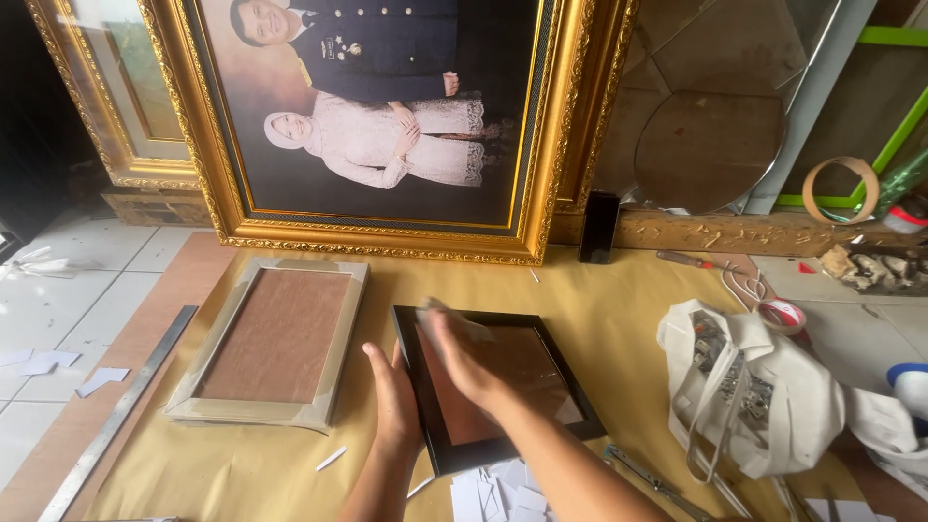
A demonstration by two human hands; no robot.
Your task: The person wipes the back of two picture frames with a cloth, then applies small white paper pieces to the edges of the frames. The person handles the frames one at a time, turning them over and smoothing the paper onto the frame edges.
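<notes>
Black frame (498,387) under right hand (462,353), left hand (394,401) alongside.

Both forearms rise from the bottom edge of the frame, just right of centre, bare to the wrist. The left hand (396,401) stands lower centre, fingers together and pointing up the frame, thumb side turned toward the right, palm set edge-on. The right hand (462,350) lies just above and to its right, flat and palm down, fingers stretched toward the upper left and slightly blurred. The two hands sit close, nearly touching.
</notes>
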